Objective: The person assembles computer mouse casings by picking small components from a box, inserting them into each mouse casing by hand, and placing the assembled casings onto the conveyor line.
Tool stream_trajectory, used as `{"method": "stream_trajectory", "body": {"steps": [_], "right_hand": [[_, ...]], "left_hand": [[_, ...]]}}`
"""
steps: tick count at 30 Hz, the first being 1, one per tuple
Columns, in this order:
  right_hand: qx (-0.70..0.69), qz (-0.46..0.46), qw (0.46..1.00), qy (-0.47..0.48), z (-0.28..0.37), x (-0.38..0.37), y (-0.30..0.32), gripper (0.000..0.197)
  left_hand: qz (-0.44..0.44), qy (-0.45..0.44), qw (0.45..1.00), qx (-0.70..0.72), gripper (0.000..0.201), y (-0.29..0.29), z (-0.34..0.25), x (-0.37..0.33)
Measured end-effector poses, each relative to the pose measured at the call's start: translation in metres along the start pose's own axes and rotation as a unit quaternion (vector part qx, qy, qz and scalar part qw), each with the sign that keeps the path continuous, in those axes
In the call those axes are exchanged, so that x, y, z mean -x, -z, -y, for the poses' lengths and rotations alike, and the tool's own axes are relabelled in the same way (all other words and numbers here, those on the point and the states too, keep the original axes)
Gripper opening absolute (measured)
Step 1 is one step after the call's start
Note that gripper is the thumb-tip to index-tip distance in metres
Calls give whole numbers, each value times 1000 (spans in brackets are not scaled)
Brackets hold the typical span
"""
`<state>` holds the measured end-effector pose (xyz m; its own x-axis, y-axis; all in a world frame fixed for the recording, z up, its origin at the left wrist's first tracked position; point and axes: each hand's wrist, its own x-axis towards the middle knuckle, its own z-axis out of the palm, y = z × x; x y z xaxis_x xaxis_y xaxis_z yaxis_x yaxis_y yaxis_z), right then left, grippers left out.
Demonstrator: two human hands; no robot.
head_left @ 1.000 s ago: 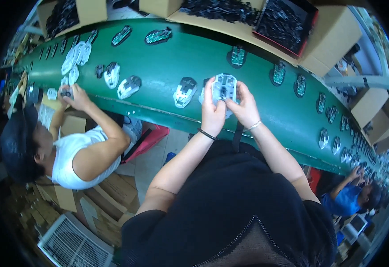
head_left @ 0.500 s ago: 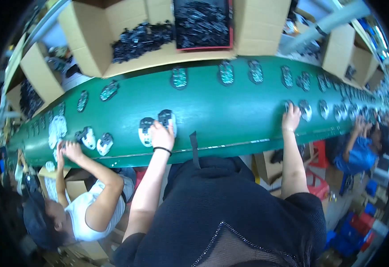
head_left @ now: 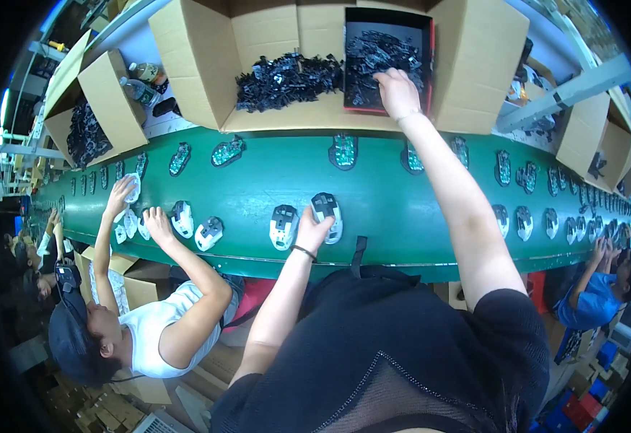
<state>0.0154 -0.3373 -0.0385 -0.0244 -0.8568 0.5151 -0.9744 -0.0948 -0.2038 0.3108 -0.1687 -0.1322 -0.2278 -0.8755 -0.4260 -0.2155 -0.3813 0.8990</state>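
Observation:
My left hand (head_left: 313, 232) grips the lower edge of a white and black computer mouse shell (head_left: 327, 213) on the green conveyor belt (head_left: 272, 180). A second mouse shell (head_left: 283, 225) lies just left of it. My right hand (head_left: 400, 92) is stretched far forward into a shallow black tray with a red rim (head_left: 389, 110), its fingers curled down among small black plastic parts (head_left: 373, 54). Whatever its fingertips pinch is hidden. My right forearm passes over the belt and partly covers a mouse base with a green circuit board (head_left: 410, 157).
An open cardboard box (head_left: 193, 65) holds the tray and a heap of black plastic parts (head_left: 283, 79). More mouse bases (head_left: 343, 151) line the belt's far side. At left, a co-worker (head_left: 185, 317) in white handles pale shells; another in blue (head_left: 582, 299) works at right.
My right hand has left the mouse shells at the right of the belt and reached forward into the tray. My left hand stays at the mouse shell. The whole view has shifted.

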Motion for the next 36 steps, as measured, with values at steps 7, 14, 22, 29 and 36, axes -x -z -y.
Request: {"method": "stream_trajectory", "body": {"steps": [7, 14, 22, 29, 36], "right_hand": [[-19, 168, 985, -23, -37, -35, -17, 11], [-133, 97, 986, -41, -34, -45, 4, 14], [-390, -19, 907, -155, 44, -5, 64, 15], [-408, 121, 904, 39, 171, 95, 105, 18], [-312, 25, 861, 400, 194, 102, 110, 23]], "left_hand": [[109, 96, 880, 451, 35, 25, -67, 15], [146, 34, 876, 458, 47, 23, -98, 11], [3, -78, 949, 305, 75, 21, -91, 29], [78, -18, 933, 352, 66, 20, -92, 55], [62, -75, 940, 328, 62, 36, -102, 87]]}}
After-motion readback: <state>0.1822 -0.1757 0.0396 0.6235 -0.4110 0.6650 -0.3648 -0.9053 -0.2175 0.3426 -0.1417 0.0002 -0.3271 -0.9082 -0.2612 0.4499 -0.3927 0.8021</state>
